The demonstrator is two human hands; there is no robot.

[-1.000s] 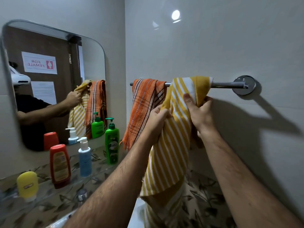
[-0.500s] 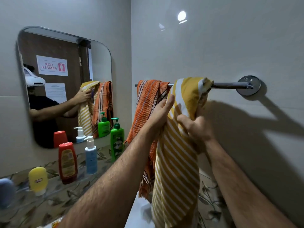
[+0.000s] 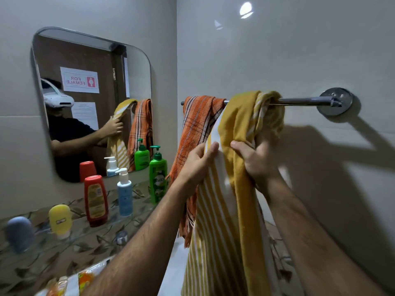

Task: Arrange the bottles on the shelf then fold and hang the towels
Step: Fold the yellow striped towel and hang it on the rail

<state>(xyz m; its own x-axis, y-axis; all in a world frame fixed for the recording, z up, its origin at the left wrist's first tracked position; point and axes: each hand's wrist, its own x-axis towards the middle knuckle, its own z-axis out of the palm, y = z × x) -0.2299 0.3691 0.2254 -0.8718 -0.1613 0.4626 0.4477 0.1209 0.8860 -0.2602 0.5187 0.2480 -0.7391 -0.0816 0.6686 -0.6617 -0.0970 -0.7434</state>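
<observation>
A yellow and white striped towel [image 3: 230,210] hangs over the chrome towel bar [image 3: 303,101] and drops past the bottom of the view. My left hand [image 3: 197,162] pinches its left edge. My right hand [image 3: 256,161] grips a bunched fold on its right side, just below the bar. An orange checked towel [image 3: 198,124] hangs on the bar's left end, touching the yellow one. On the glass shelf [image 3: 70,238] stand a green pump bottle [image 3: 158,178], a blue pump bottle [image 3: 124,194], a red bottle [image 3: 95,200], a yellow tube [image 3: 60,221] and a grey-blue tube [image 3: 19,233].
A mirror [image 3: 94,103] on the left wall reflects the person, the towels and the bottles. The bar's round wall mount [image 3: 335,101] is at the right. A chrome tap knob [image 3: 121,237] sits below the shelf. Colourful packets [image 3: 70,283] lie at the bottom left.
The yellow towel has been pulled further over the bar and now hangs longer. Both hands have slid down from near the bar to grip it lower.
</observation>
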